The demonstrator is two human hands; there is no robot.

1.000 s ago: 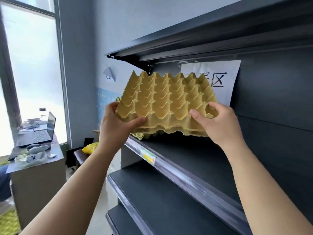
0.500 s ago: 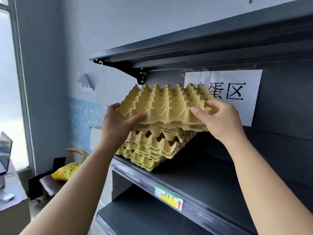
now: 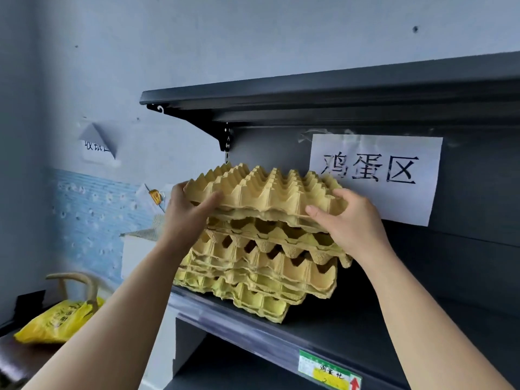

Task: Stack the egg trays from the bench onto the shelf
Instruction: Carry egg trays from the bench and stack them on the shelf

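Shelf (image 3: pixel 351 327), tray stack (image 3: pixel 253 277) — top tray (image 3: pixel 267 192) gripped

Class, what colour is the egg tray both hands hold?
The egg tray is yellowish tan; head view.

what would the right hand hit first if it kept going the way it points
The top egg tray: the right hand grips its edge, pointing left across it. What lies beyond is unclear.

Tray (image 3: pixel 264 190) atop stack (image 3: pixel 253 274) on shelf (image 3: pixel 351 330)
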